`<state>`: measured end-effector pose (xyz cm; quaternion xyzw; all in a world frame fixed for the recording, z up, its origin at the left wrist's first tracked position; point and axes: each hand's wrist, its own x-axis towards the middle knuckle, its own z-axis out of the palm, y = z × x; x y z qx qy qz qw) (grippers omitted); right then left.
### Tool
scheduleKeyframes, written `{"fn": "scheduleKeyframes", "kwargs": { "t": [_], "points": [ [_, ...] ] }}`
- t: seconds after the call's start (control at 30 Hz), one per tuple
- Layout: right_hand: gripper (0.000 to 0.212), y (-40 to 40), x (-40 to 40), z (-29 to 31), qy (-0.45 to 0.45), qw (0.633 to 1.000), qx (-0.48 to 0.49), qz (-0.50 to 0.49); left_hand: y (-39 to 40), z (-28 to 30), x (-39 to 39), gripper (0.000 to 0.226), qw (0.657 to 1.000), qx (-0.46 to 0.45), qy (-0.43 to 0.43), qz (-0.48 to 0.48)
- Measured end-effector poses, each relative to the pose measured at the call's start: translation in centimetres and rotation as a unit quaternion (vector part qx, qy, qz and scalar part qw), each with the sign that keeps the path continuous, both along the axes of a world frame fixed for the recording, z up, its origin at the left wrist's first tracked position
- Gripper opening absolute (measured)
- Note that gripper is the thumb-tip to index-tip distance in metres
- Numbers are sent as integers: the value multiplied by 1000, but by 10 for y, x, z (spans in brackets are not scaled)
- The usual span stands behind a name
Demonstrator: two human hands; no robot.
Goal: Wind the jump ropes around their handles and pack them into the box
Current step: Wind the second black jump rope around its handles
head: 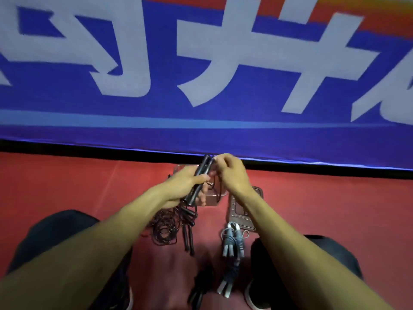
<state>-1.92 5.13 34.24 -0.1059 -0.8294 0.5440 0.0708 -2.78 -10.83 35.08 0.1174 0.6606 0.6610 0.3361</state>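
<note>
Red floor [335,209]: from the head view I see red matting under everything, running up to a black strip at the foot of the banner.
Banner [201,63]: blue with big white characters and an orange-red band along the top; it fills the upper half of my view.
Left hand [185,186]: I see it wrapped around a pair of black handles [200,177], thumb across the front, fingers curled behind.
Black handles: held side by side and tilted, top ends pointing up toward the banner, lower ends sticking out below the palm.
Right hand [232,173]: fingers bent in a pinch just beside the top of the handles; it seems to grip a thin black cord [215,186], though blur keeps me from being sure of the exact contact.
Cord: hangs between the two hands and down in front of the box.
Box [210,201]: clear plastic, on the floor right behind the hands, mostly hidden by them.
Lid [240,214]: a second clear piece lies on the floor just right of the box, partly under the right forearm.
Loose rope [172,227]: a black tangle with its handles on the floor below the left hand.
Grey rope [232,241]: wound around grey handles, lying near the right knee.
Nearer ropes: one more grey-handled bundle [225,285] and one black [199,287], both blurred, between the knees.
Knees [55,238]: dark trousers on either side.
</note>
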Motion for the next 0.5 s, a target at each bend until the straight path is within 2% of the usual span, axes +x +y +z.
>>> {"fn": "scheduleKeyframes", "kwargs": {
  "t": [0.03, 0.07, 0.17, 0.23, 0.33, 0.43, 0.5],
  "points": [
    [17, 5, 1, 1, 17, 999, 3, -28, -3, 5, -3, 4, 1000, 6, -8, -10],
    [18, 8, 2, 0, 30, 999, 23, -36, -5, 7, -7, 4, 1000, 12, -15, -22],
    [38, 14, 1, -11, 73, 990, 109, 53, -6, 3, -13, 13, 998, 24, -36, -46],
    [32, 11, -2, -16, 88, 988, 98, 84, 1, -3, -16, 28, 998, 23, -34, -37],
    [24, 8, -15, -13, 65, 996, 17, 50, 13, -6, -27, 50, 999, 27, -36, -5],
    [24, 11, -29, -8, 57, 997, -27, 42, 16, -4, -46, 58, 999, 23, -46, 16],
    [25, 11, -37, -6, 47, 997, 3, 61, 13, -3, -58, 60, 998, 21, -50, 32]
  ]
}}
